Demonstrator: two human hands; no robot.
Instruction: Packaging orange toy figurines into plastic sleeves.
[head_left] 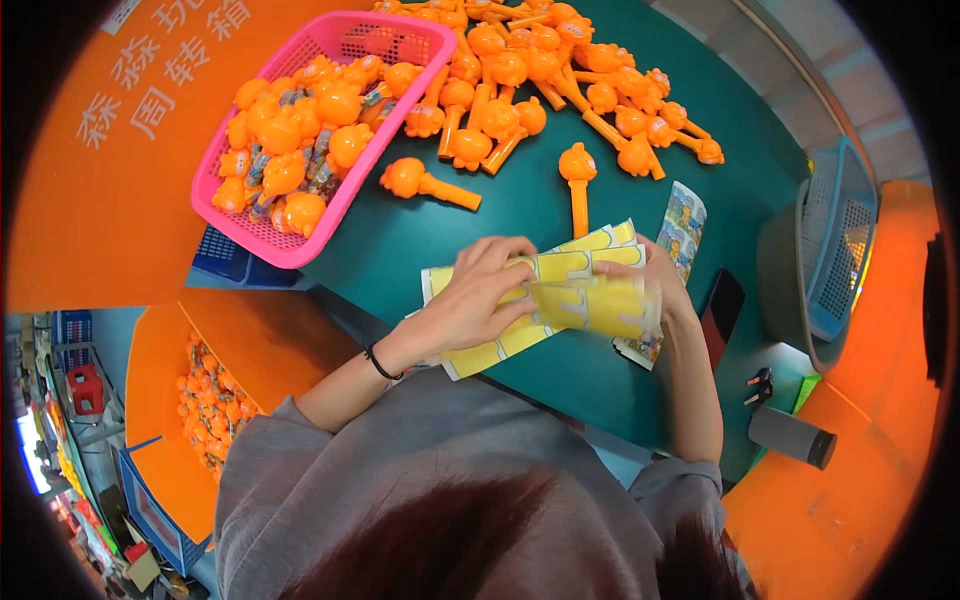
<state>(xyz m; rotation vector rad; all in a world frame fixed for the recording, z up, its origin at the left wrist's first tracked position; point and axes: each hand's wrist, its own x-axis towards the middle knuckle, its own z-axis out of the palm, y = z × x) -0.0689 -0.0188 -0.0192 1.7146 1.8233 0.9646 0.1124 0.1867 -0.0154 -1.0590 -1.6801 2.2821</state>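
Several yellow printed sheets [480,358] with pale outlined shapes overlap at the near edge of the green table. My left hand [482,290], with a dark band at its wrist, is closed on their left part, thumb and fingers pressed on the paper. At the other end, my right hand [668,285] grips the right part of the sheets; its fingertips are partly hidden. The uppermost sheet [595,308] is bent and smeared by motion. A colourful patterned strip [683,228] lies beside and partly behind my right hand. Beyond the sheets stands out one orange figure-headed stick [578,185].
A pink basket [340,225] of orange figures with wrapped pieces sits at the left. Many orange sticks [510,70] are heaped at the back. To the right are a dark phone-like slab [722,305], a grey cylinder [790,437] and a blue basket [835,250]. An orange bin [160,370] stands lower left.
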